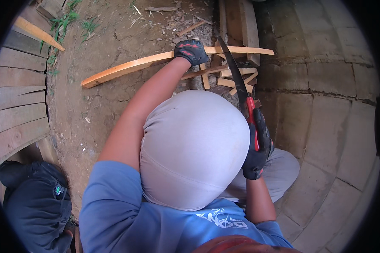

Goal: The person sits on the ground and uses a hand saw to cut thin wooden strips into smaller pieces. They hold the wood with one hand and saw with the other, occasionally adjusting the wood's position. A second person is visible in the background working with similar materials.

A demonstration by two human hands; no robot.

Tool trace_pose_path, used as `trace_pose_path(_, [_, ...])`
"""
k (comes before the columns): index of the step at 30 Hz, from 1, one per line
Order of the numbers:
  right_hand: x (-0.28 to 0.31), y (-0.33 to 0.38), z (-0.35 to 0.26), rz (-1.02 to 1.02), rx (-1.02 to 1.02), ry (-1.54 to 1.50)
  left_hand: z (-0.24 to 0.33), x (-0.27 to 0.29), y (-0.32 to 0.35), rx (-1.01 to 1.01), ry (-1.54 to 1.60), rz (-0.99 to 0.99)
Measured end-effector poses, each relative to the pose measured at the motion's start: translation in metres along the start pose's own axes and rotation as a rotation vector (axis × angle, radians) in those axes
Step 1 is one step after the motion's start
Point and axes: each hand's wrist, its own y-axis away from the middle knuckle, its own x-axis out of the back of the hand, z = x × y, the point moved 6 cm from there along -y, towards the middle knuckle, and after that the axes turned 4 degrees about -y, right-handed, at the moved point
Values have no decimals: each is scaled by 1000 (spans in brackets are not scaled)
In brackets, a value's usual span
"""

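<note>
Grips a long, narrow, light orange-brown wooden strip (131,68), stretched from ten o'clock to between one and two, with the black-and-red gloved left hand (191,51) at twelve o'clock, fingers curled over the wood and tips hidden. Holds a long saw with a red handle and a dark, slightly curved metal blade (240,84) in the black-and-red gloved right hand (259,143) just past three o'clock, fingers closed around the handle; crosses the strip with the blade near half past twelve, cannot tell whether touching.
</note>
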Motion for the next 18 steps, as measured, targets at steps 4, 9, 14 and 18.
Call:
trace_pose_path(4, [-15,-20,4,15,6,-14,0,2,1,0,-1,25])
trace_pose_path(9, [-70,-92,9,66,149,-19,-5,3,5,24,16,43])
trace_pose_path(14, [-107,-154,10,90,65,-63,6,15,6,40,35,-12])
trace_pose_path(18, [-105,-146,12,71,42,-79,4,12,6,40,14,-16])
